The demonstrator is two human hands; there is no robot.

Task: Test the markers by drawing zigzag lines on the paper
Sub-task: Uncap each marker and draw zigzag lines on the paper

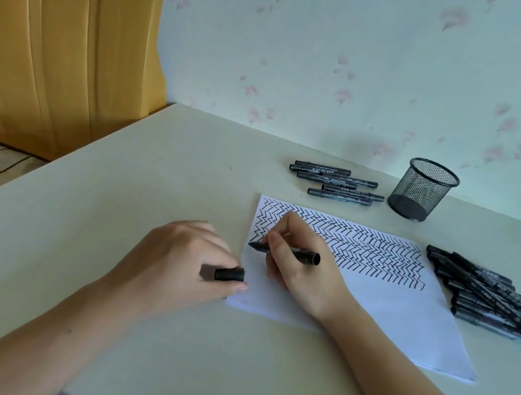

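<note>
A white sheet of paper [382,309] lies on the table, its upper part filled with rows of black zigzag lines. My right hand [302,267] grips an uncapped black marker [302,255] with its tip touching the paper near the sheet's left edge. My left hand [186,257] rests at the paper's lower left corner and holds the marker's black cap [230,274] between thumb and fingers. A group of several black markers [336,183] lies behind the paper. Another pile of black markers [495,299] lies at the paper's right edge.
A black mesh pen cup [422,191] stands behind the paper near the wall, with nothing visible inside it. The pale table [113,192] ends at a left edge beside a yellow wooden door [55,32]. A flowered wall runs along the back.
</note>
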